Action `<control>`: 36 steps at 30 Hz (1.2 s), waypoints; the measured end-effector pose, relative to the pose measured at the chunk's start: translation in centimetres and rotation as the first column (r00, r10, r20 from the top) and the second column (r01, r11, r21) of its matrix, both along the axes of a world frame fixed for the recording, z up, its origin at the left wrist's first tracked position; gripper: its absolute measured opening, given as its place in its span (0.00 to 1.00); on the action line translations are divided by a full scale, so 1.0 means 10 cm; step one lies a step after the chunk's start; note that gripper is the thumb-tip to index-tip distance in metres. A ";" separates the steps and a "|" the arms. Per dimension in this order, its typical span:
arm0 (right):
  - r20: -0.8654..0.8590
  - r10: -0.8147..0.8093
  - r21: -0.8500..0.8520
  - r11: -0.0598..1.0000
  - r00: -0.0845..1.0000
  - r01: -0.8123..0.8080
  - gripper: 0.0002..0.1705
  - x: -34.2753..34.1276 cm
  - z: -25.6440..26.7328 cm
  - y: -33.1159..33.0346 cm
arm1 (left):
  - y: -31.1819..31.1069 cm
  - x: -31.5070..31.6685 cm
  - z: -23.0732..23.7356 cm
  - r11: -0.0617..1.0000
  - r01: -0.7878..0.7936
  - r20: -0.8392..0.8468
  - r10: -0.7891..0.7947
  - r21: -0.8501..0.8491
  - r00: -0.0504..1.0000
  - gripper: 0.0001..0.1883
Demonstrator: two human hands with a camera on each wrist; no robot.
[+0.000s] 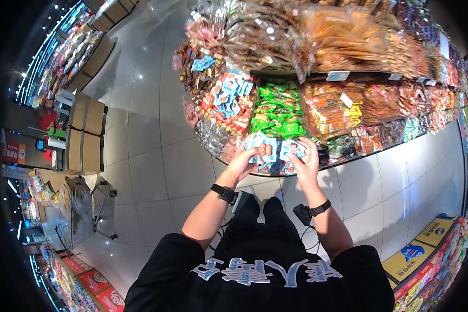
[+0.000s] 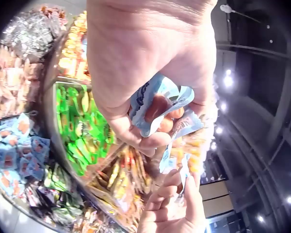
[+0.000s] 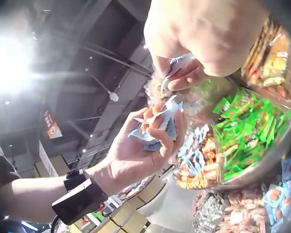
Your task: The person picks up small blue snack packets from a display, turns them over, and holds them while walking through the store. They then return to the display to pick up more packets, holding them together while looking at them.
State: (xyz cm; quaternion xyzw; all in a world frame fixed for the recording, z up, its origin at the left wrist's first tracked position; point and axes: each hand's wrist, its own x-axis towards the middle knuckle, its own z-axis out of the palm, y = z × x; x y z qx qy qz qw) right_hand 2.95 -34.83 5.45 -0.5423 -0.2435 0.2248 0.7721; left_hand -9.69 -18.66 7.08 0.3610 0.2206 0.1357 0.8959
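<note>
In the head view my left hand (image 1: pixel 239 164) grips several small blue-and-white snack packets (image 1: pixel 265 147) with brown round pieces pictured or showing on them. The left wrist view shows these packets (image 2: pixel 157 104) bunched between thumb and curled fingers. Close beside it, my right hand (image 1: pixel 308 162) pinches another blue-and-white packet (image 1: pixel 291 148) between thumb and fingers. That packet (image 3: pixel 178 63) is partly hidden by the right hand in the right wrist view. Both hands are above the front edge of the snack display, over more blue packets (image 1: pixel 285 167).
Green snack packets (image 1: pixel 280 110) fill the bin just beyond the hands. Red-and-orange wrapped sweets (image 1: pixel 221 101) lie left of it, brown packs (image 1: pixel 325 112) to the right. Large bags (image 1: pixel 353 34) stand on the upper tier. A shopping cart (image 1: pixel 80 210) stands at the left.
</note>
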 end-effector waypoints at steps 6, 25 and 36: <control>0.100 0.102 0.130 0.985 0.990 -0.115 0.26 0.07 0.81 -0.23 | -0.24 0.13 0.72 0.984 -0.025 0.116 0.004 0.177 0.993 0.08; 0.146 0.134 0.150 0.976 0.980 -0.156 0.32 -0.08 1.30 -0.54 | -0.52 -0.15 1.22 0.993 -0.035 0.247 0.006 0.113 0.969 0.31; -0.086 0.259 0.116 0.962 0.962 -0.249 0.25 -0.36 1.32 0.26 | 0.26 -0.38 1.06 0.995 0.006 0.246 -0.029 0.096 0.969 0.28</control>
